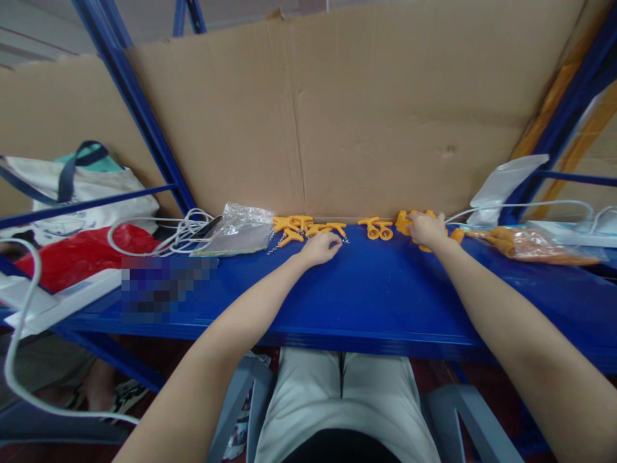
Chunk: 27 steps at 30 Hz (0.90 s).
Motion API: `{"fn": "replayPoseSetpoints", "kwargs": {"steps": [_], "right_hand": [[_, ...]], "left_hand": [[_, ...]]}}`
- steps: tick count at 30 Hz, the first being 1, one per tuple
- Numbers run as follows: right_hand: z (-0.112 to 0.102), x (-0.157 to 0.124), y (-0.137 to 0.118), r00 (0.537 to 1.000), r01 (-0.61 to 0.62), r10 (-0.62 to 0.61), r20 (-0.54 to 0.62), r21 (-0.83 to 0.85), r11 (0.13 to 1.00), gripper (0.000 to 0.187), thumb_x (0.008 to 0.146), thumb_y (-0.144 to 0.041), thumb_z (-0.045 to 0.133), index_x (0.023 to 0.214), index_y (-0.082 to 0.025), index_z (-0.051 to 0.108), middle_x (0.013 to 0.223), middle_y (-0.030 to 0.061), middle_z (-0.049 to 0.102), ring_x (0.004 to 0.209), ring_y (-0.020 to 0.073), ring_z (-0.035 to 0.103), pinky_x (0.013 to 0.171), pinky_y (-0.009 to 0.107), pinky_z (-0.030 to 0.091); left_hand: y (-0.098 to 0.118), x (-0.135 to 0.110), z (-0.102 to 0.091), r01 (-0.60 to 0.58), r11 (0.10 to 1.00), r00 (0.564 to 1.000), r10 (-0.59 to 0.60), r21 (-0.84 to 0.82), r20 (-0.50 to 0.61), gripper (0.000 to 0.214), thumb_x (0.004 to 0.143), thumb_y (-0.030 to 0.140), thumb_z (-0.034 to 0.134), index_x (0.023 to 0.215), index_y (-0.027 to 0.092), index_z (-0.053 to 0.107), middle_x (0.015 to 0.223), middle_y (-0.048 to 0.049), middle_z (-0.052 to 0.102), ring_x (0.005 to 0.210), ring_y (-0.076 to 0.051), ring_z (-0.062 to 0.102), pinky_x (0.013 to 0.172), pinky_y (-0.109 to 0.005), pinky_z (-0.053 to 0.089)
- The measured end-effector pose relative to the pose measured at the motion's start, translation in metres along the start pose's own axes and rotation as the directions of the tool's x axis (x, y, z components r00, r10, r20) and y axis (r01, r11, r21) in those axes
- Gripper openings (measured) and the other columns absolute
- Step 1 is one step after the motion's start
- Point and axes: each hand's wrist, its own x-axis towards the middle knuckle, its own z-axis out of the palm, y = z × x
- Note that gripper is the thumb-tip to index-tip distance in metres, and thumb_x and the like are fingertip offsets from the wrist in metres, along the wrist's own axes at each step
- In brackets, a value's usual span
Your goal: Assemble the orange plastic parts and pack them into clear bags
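Observation:
On the blue shelf, several orange corkscrews (pixel 292 233) with T-shaped handles and thin metal spirals lie in a loose group by the cardboard. My left hand (pixel 321 249) is at the right end of this group, its fingers curled inward; anything inside them is hidden. Farther right, two orange T-handled pieces with round open ends (pixel 378 229) lie side by side, apart from both hands. My right hand (pixel 427 228) reaches into a small pile of orange plastic parts (pixel 403 222), fingers bent down over them. Its fingertips are partly hidden among the parts.
A clear plastic bag of orange parts (pixel 520 244) lies at the right. Left of the corkscrews are a flat clear bag (pixel 241 231), white cables (pixel 187 228), a red bag (pixel 96 251) and a cloth tote (pixel 91 193). A cardboard sheet (pixel 361 116) stands along the back.

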Motion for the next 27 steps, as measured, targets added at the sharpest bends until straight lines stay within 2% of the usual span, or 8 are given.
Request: {"fn": "replayPoseSetpoints", "kwargs": {"steps": [3,5,11,16,19,21,24,27], "right_hand": [[-0.004,0.0,-0.004,0.996,0.001,0.004,-0.085,0.058,0.998,0.034,0.091,-0.021,0.041,0.117,-0.017,0.063,0.117,0.0164,0.067,0.109,0.0324,0.061,0.096,0.054,0.034],[-0.007,0.001,-0.008,0.995,0.006,0.003,-0.097,0.089,0.996,0.035,0.093,-0.023,0.04,0.118,-0.017,0.063,0.119,0.0167,0.067,0.11,0.032,0.061,0.095,0.051,0.037],[-0.005,0.006,-0.012,0.999,0.02,-0.024,0.04,0.099,0.995,0.034,0.091,-0.029,0.051,0.119,-0.014,0.063,0.11,0.0186,0.069,0.105,0.0304,0.064,0.085,0.039,0.047],[0.001,0.012,-0.012,0.993,0.024,-0.031,0.111,0.07,0.997,0.034,0.084,-0.031,0.063,0.112,-0.011,0.066,0.105,0.0201,0.07,0.106,0.034,0.063,0.085,0.041,0.049],[0.005,0.017,-0.008,0.985,0.055,-0.073,0.154,0.116,0.992,0.037,0.079,-0.034,0.069,0.107,-0.01,0.067,0.094,0.0197,0.071,0.096,0.034,0.067,0.078,0.041,0.052],[0.007,0.018,-0.005,0.964,0.09,-0.132,0.232,0.185,0.979,0.034,0.077,-0.038,0.07,0.098,-0.013,0.07,0.081,0.0163,0.071,0.083,0.0314,0.069,0.071,0.041,0.054],[0.007,0.016,-0.005,0.904,0.136,-0.252,0.345,0.325,0.936,0.029,0.076,-0.045,0.07,0.082,-0.016,0.071,0.071,0.0128,0.07,0.07,0.0275,0.068,0.065,0.04,0.055],[0.0,0.008,-0.014,0.866,0.217,-0.374,0.332,0.425,0.879,0.03,0.074,-0.05,0.071,0.077,-0.02,0.071,0.074,0.0117,0.071,0.072,0.0269,0.068,0.064,0.042,0.054]], "left_hand": [[-0.001,0.0,0.0,0.006,1.0,1.0,-0.006,-0.001,0.005,0.014,0.083,0.015,0.055,0.083,0.017,0.069,0.09,-0.0061,0.073,0.081,-0.019,0.067,0.078,-0.032,0.052],[-0.001,0.0,0.0,0.013,1.0,1.0,-0.013,-0.01,0.008,0.014,0.083,0.015,0.055,0.083,0.017,0.069,0.089,-0.0062,0.073,0.08,-0.019,0.067,0.078,-0.033,0.052],[-0.003,0.0,0.001,0.002,0.999,1.0,-0.002,-0.035,0.0,0.014,0.083,0.016,0.055,0.082,0.018,0.069,0.087,-0.0058,0.073,0.081,-0.02,0.067,0.082,-0.034,0.052],[-0.002,0.0,0.002,0.004,1.0,1.0,-0.004,-0.021,-0.005,0.015,0.083,0.016,0.054,0.083,0.017,0.069,0.091,-0.0069,0.073,0.088,-0.021,0.068,0.085,-0.036,0.053],[-0.001,0.0,0.001,0.006,1.0,1.0,-0.006,-0.009,0.012,0.016,0.083,0.015,0.054,0.085,0.017,0.07,0.095,-0.0079,0.073,0.093,-0.022,0.068,0.088,-0.038,0.053],[-0.002,-0.001,0.0,0.017,1.0,1.0,-0.017,0.001,0.021,0.018,0.083,0.014,0.055,0.093,0.017,0.07,0.101,-0.0078,0.073,0.098,-0.023,0.067,0.093,-0.039,0.051],[-0.006,-0.001,0.003,0.052,0.999,0.998,-0.052,0.011,0.034,0.028,0.085,0.017,0.055,0.112,0.017,0.065,0.119,-0.009,0.068,0.113,-0.023,0.062,0.104,-0.041,0.046],[-0.013,-0.001,0.01,0.092,0.996,0.991,-0.093,0.013,0.095,0.038,0.091,0.02,0.049,0.127,0.017,0.057,0.137,-0.011,0.058,0.13,-0.023,0.051,0.112,-0.04,0.037]]}}
